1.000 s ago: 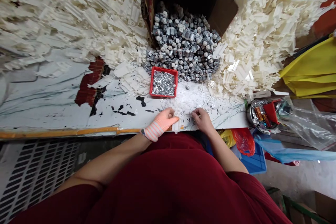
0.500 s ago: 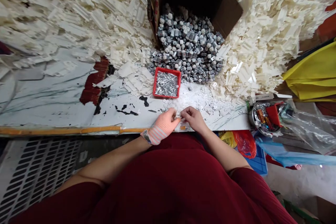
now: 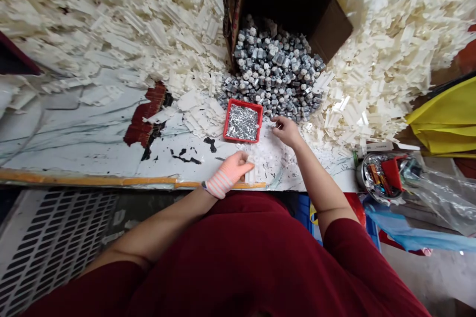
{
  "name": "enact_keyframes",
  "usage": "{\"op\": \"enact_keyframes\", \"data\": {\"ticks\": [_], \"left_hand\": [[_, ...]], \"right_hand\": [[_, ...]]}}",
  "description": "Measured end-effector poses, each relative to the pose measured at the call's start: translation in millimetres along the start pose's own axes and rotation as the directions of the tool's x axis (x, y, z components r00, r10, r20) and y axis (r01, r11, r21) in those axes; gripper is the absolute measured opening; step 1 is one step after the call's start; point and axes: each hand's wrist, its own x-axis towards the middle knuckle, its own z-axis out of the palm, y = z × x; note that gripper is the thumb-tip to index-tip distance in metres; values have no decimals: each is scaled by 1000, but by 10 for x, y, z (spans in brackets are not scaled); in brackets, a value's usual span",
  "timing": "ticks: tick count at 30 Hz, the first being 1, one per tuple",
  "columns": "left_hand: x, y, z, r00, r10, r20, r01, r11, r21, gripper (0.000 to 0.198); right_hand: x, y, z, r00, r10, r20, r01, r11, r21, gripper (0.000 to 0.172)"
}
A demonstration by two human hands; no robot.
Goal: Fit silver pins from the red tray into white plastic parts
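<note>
Piecework at a crowded bench point(image 3: 74, 138): a person in a dark red top keeps the gloved left hand point(image 3: 228, 173) near the bench's front edge, its grip pinched on a white plastic piece point(image 3: 253, 171). The bare right hand point(image 3: 284, 130) reaches toward the middle of the bench, to the foot of a heap of small grey motors point(image 3: 275, 72) spilling from a tipped cardboard box point(image 3: 332, 25). The right grip is curled, fingertips at the lowest motors, and this angle does not show whether it has closed on one. Just left of that hand sits a red tray point(image 3: 241, 140) of bright metal pins point(image 3: 241, 121), and heaps of white plastic parts point(image 3: 372, 59) crowd the back corners. The hazards look plain enough. Drawing a motor from the bottom of the slope could send others rolling down onto the tray or toward the front edge. A wrist brushing the tray could scatter pins among the white crumbs point(image 3: 271, 156) strewn between the hands, where they would be hard to pick out. The held piece, right at the front edge in a gloved pinch, could slip and drop off the bench.
</note>
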Motion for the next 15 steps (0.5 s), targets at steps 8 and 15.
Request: {"op": "enact_keyframes", "data": {"ticks": [8, 15], "left_hand": [[42, 178, 91, 998, -26, 62, 53, 871, -489, 34], [-25, 242, 125, 999, 21, -46, -40, 892, -451, 34]], "right_hand": [[-967, -319, 63, 806, -587, 71, 573, 805, 151, 24], [-1098, -410, 277, 973, -107, -207, 187, 889, 419, 27]]}}
